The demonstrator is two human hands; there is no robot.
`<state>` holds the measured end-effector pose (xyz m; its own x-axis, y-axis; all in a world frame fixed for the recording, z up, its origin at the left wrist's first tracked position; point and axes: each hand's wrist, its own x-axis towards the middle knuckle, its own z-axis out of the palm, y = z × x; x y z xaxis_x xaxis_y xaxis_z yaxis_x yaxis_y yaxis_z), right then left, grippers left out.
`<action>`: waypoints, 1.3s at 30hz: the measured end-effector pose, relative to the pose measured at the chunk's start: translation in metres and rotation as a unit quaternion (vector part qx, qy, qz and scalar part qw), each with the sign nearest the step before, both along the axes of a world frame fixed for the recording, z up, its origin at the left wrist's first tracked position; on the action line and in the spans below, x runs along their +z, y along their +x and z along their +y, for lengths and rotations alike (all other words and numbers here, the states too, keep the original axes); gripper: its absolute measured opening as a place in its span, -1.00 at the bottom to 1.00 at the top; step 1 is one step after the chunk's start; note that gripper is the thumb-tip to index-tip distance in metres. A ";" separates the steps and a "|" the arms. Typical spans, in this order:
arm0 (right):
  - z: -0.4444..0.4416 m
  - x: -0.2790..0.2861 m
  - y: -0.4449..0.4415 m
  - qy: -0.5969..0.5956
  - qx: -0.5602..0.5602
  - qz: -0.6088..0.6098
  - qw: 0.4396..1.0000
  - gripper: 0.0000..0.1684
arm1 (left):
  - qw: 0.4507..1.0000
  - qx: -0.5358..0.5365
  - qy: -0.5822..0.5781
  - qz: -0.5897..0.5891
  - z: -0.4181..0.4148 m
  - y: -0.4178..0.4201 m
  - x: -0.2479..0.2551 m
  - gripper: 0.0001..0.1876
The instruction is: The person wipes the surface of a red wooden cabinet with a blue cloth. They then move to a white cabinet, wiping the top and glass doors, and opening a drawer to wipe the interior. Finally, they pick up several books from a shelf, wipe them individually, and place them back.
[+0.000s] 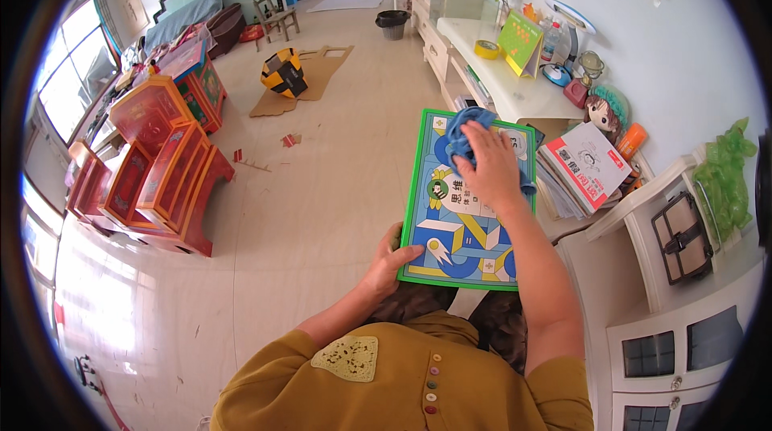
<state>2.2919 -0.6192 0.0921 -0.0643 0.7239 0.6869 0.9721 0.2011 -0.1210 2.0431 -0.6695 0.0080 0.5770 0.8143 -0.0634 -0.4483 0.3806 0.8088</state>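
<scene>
A flat box [446,256] with a green rim and a blue, yellow and white printed cover is held up in front of me. My left hand [389,259] grips its lower left edge, thumb on the cover and the other fingers behind it. Against the upper part of the cover, my right hand [490,159] presses a crumpled blue cloth [461,132]. One end of the cloth hangs out by the box's right edge. The cover bears large writing, partly hidden by my right hand and forearm.
To the right, a white desk [488,84] bears a green desk calendar [520,42], yellow tape [487,49], a lamp [572,24], a doll [606,108] and stacked books [585,168]. Red wooden furniture [163,171] stands left. A black and yellow bag [284,74] rests on flattened cardboard [325,72].
</scene>
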 end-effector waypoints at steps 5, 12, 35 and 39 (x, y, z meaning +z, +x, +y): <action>-0.008 -0.008 0.034 -0.010 -0.100 0.035 0.994 -0.37 | 1.000 0.011 0.006 -0.001 0.002 0.003 -0.002 -0.27; -0.052 -0.029 0.013 -0.008 -0.079 0.071 0.994 -0.33 | 1.000 0.027 0.006 -0.001 0.001 0.004 -0.005 -0.28; -0.188 -0.059 -0.024 -0.069 -0.177 0.071 0.979 -0.32 | 1.000 0.001 0.029 0.006 0.003 0.017 -0.007 -0.24; -0.190 -0.074 -0.016 0.003 -0.147 0.366 0.919 -0.38 | 0.999 -0.025 0.035 0.005 0.013 0.012 -0.006 -0.20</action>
<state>2.2761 -0.8096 0.0180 0.6149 0.6315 0.4723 0.6428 -0.0544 -0.7641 2.0554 -0.6567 0.0017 0.6174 0.7865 -0.0133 -0.4216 0.3451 0.8386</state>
